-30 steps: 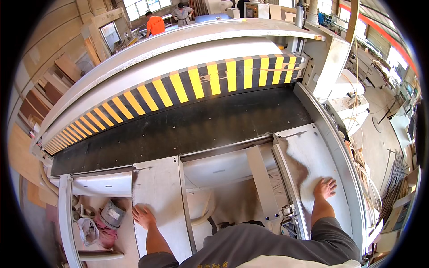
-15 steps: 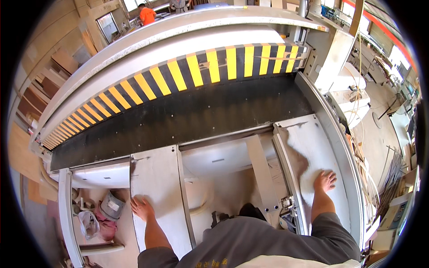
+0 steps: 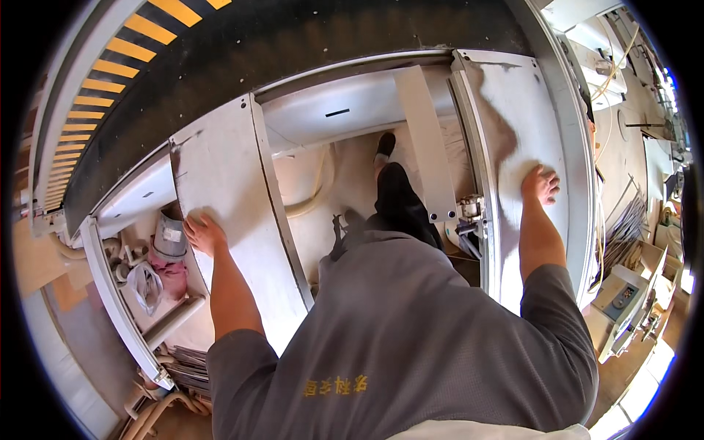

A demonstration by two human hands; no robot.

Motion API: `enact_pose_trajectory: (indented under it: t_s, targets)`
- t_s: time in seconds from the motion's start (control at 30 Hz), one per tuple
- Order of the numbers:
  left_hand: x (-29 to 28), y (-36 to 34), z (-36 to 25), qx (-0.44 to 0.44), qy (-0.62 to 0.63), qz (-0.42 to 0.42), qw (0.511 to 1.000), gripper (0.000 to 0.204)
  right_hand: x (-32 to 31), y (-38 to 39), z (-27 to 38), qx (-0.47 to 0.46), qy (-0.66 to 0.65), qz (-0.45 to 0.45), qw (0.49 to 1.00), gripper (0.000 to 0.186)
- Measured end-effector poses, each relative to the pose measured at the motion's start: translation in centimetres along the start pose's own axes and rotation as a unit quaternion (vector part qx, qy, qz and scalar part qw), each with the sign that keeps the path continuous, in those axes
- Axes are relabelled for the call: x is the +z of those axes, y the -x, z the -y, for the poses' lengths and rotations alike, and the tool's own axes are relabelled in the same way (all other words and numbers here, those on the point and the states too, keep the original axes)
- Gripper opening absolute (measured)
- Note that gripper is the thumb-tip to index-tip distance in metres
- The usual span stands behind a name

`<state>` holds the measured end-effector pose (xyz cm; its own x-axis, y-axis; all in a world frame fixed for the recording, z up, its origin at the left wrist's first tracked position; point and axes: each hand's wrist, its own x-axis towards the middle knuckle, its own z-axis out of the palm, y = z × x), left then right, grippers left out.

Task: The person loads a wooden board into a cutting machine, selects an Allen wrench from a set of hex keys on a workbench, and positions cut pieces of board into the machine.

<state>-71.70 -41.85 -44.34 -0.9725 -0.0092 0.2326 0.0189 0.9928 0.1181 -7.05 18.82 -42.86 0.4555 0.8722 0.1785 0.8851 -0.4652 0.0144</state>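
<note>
My left hand (image 3: pixel 206 233) lies on the left white panel (image 3: pixel 235 183), fingers spread near its outer edge. On the right white panel (image 3: pixel 539 117), which has a brown worn patch, rests my right hand (image 3: pixel 541 185). Its fingers are apart and slightly bent, with nothing in them. Both panels reach out from the black bed (image 3: pixel 315 40) of a large machine. Through the gap between them shows my leg in dark trousers (image 3: pixel 400 194), with a dark shoe (image 3: pixel 386 144) on the floor.
A narrow pale strip (image 3: pixel 425 139) spans part of the gap. Left of the left panel sit a grey bucket (image 3: pixel 170 238), pink cloth (image 3: pixel 171 277) and a whitish bag (image 3: pixel 144 290). Yellow-black stripes (image 3: pixel 103 86) line the machine. A control box (image 3: pixel 618 299) and thin rods (image 3: pixel 627 238) lie right.
The view has tilted down and closer to the panels, showing more of my body, my leg and shoe. Both hands stay on their panels.
</note>
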Motion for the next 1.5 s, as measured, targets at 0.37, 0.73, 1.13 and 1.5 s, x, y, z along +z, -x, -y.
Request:
enact_pose_trajectory:
  t_s: [0.37,0.73,1.13,1.5]
  targets:
    - [-0.5,-0.6,0.3,-0.02,-0.013,-0.009,1.0,0.062,-1.1,-0.1,0.6,0.012,0.019,0.035,0.999,0.072]
    - [-2.3,0.8,-1.0,-0.04,-0.008,0.015,0.999,0.058,-4.2,1.8,1.1,0.048,0.008,0.085,0.995,0.071]
    - [-3.9,1.0,-2.0,-0.044,0.006,0.036,0.998,0.058,-4.3,1.9,1.1,0.048,0.0,0.092,0.995,0.072]
    - [-3.1,0.8,-1.7,-0.046,0.013,0.033,0.998,0.059,-5.3,2.4,1.3,0.04,-0.006,0.088,0.995,0.07]
